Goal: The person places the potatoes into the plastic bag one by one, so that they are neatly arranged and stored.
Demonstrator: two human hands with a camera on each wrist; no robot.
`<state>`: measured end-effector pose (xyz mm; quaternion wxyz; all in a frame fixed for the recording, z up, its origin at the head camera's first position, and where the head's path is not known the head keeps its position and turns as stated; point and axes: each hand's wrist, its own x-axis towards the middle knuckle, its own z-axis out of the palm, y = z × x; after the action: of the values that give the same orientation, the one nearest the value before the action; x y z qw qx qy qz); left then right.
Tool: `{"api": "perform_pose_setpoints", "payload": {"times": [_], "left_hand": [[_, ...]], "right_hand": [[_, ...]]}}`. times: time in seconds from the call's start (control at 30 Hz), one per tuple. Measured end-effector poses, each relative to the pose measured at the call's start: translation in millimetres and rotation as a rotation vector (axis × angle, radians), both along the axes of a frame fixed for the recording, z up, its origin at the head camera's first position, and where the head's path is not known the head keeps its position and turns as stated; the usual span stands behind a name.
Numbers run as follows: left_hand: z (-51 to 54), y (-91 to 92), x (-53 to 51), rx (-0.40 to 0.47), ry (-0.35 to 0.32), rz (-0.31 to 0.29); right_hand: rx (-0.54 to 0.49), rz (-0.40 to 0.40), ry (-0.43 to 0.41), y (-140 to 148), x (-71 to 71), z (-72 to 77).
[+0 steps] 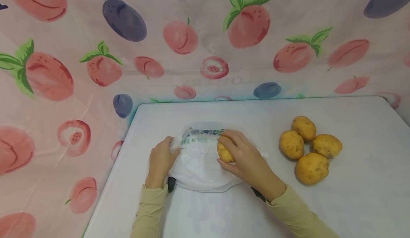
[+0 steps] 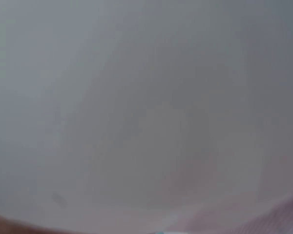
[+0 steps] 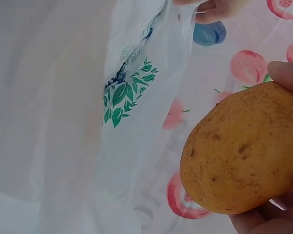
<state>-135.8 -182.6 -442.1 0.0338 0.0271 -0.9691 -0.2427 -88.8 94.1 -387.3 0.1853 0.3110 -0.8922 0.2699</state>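
A thin white plastic bag (image 1: 205, 170) with green leaf print lies spread on the table. My left hand (image 1: 160, 161) pinches its left edge; in the right wrist view the fingers of that hand (image 3: 217, 9) show at the top, on the bag's rim. Over the bag's right part, my right hand (image 1: 250, 158) grips a yellow potato (image 1: 225, 151) between thumb and fingers. Close up, the potato (image 3: 244, 151) shows brown specks and stands apart from the bag's film (image 3: 136, 151). Pale, blurred film fills the left wrist view, hiding the left fingers there.
Several more potatoes (image 1: 291, 144) sit in a cluster on the white table (image 1: 362, 188), right of the bag. A fruit-printed cloth (image 1: 179, 67) hangs behind the table and along its left side.
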Motion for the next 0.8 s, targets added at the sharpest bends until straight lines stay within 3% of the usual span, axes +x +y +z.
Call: {"api": "perform_pose_setpoints", "payload": {"times": [0.53, 0.8], "left_hand": [[-0.7, -0.3, -0.4, 0.003, -0.008, -0.007], [-2.0, -0.6, -0.4, -0.008, 0.003, -0.007]], "right_hand": [[0.02, 0.028, -0.027, -24, -12.7, 1.9], [0.087, 0.047, -0.029, -37, -18.1, 4.1]]}}
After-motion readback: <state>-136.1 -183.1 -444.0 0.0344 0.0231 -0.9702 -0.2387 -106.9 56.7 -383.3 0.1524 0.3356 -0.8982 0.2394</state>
